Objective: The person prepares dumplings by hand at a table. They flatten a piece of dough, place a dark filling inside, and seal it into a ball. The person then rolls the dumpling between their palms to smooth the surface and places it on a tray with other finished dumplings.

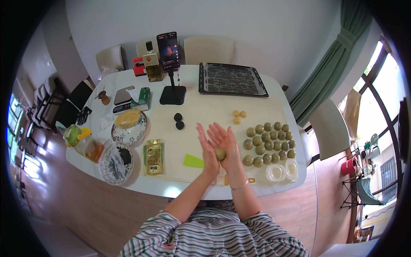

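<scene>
A smooth olive-green dough ball [220, 154] sits between the lower palms of my left hand [209, 159] and my right hand [230, 149]. Both hands have their fingers stretched out, pointing away from me. To the right, rows of similar olive-green balls [268, 145] rest on a pale mat [205, 110]. Beyond my fingertips lie three small yellow balls [236, 120]; farther left are two black balls [179, 125]. A lime-green flat scraper [193, 161] lies left of my left hand, partly hidden by it. Under my right wrist shows a brush with an orange-yellow handle [251, 180].
A phone [168, 53] on a stand, a glass bottle [152, 64] and a lined baking tray [232, 79] stand at the back. Leftward are a plate with yellow dough [128, 120], a film-covered bowl [115, 163], a jug [85, 144] and a gold packet [154, 158]. Plastic tubs [275, 172] stand front right.
</scene>
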The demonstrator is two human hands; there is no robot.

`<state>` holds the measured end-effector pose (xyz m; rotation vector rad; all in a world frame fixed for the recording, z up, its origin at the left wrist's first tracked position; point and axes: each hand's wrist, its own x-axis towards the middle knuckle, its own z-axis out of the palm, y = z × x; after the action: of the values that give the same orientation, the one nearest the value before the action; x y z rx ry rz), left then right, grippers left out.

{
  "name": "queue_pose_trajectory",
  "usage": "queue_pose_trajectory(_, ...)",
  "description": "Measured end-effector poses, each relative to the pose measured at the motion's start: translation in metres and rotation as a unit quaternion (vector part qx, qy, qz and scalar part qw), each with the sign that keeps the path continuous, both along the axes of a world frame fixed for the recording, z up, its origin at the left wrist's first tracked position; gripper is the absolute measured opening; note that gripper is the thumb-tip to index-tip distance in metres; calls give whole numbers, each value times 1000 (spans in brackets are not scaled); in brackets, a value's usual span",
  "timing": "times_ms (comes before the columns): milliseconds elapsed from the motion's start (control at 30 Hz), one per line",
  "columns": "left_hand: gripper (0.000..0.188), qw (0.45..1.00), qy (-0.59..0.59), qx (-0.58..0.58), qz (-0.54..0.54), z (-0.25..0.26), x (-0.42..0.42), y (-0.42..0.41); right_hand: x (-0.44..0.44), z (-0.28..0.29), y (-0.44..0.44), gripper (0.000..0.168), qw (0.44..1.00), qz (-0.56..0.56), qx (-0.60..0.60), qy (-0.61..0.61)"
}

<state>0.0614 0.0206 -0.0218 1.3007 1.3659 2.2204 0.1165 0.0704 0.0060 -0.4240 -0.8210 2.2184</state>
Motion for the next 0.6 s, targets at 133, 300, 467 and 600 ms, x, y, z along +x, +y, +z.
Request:
queue_pose_trajectory(133,87,976,-179,-18,-119,33,15,-16,1,-9,-1,62,982,-80,142,-95)
queue_pose_trajectory(300,87,997,-75,4,35,24,-19,2,5,-1,-32,60,992,31,46,-113)
queue_pose_trajectory(467,86,990,-114,-34,-80,34,22,-16,7,20,1,61,988,-72,110,-84)
queue_pose_trajectory(600,83,994,-97,33,-42,44,1,-10,6,-26,-11,59,971,-50,162,-169)
